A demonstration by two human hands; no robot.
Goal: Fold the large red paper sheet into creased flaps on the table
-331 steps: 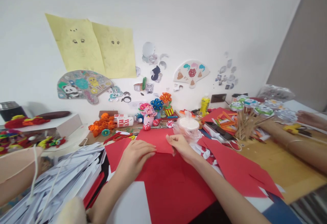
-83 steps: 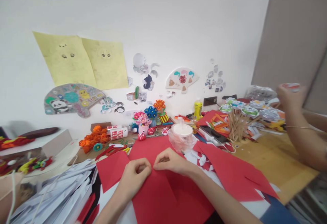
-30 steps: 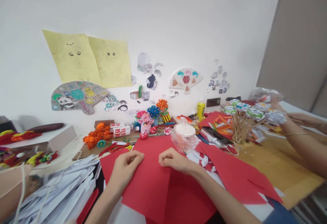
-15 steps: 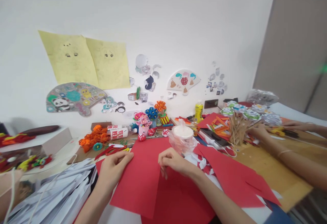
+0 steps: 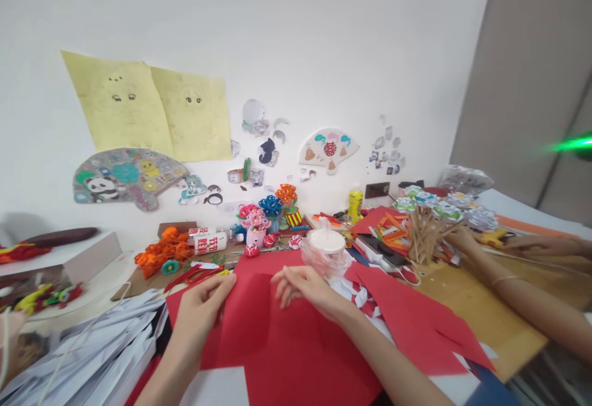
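Note:
My left hand (image 5: 206, 304) pinches the left edge of a sheet of red paper (image 5: 245, 316) between thumb and fingers. The sheet curves and is held over more red paper (image 5: 314, 356) on the table. By its upper right edge, my right hand (image 5: 308, 289) has loosely bent fingers, somewhat apart. Whether those fingertips touch the sheet, I cannot tell. Just beyond the right hand stands a lidded white cup (image 5: 326, 241) in a clear plastic bag.
White folded papers (image 5: 102, 344) lie at left. Behind are orange pipe-cleaner flowers (image 5: 161, 252), a bottle (image 5: 210, 242) on its side and a yellow bottle (image 5: 355, 204). Wooden sticks (image 5: 423, 236) bunch at right, near another person's forearm (image 5: 513, 289). More red sheets (image 5: 416, 326) lie on the right.
The red sheet has tilted and bent, its lower edge rising. My right hand has moved slightly left and its fingers have loosened. My left hand keeps its hold. The view has shifted a little.

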